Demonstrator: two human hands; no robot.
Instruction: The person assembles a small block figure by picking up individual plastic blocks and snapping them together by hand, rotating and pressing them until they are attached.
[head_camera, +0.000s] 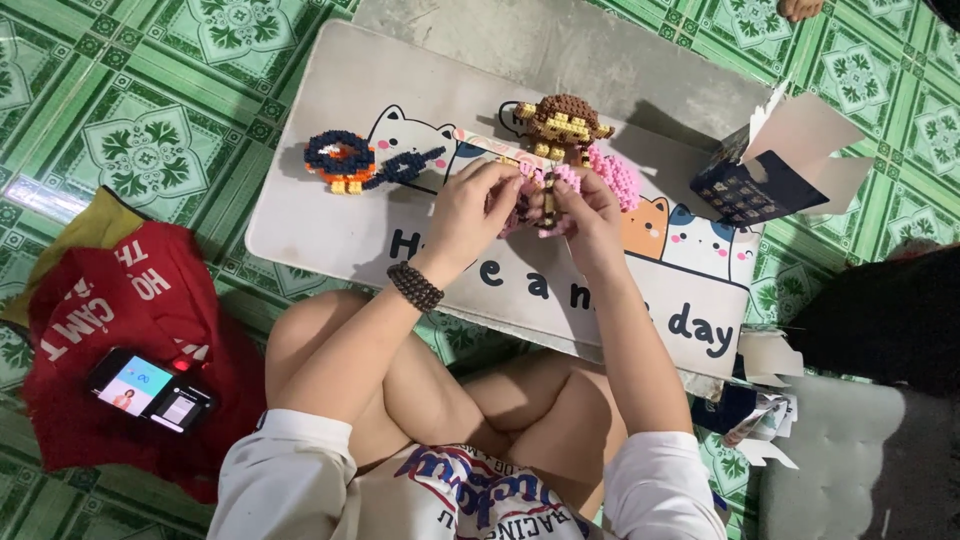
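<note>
One large floor (150, 130) of green patterned tiles fills the view, and a person sits on it with crossed legs. In front of the knees stands a low white worktop (320, 215) with cartoon cats printed on it. To the person's left, on the floor, lies a red cloth (110, 300), and a phone (150, 390) with a lit screen rests on top of it. At the right side there is a grey cushion (850, 460), and near it some torn white paper scraps (765, 430). On the right end of the worktop lies an opened dark blue box (755, 185) with white flaps.

Both hands meet above the middle of the worktop. The left hand (470, 210), with a dark bead bracelet (414, 286) on its wrist, and the right hand (585, 215) pinch together a pink block figure (612, 175), fingers closed narrow around it. The figure is just above the worktop, between the two hands. Just behind it stands a brown block monkey (562, 125). Further left stands an orange and dark blue block figure (345, 162), well apart from the hands.
</note>
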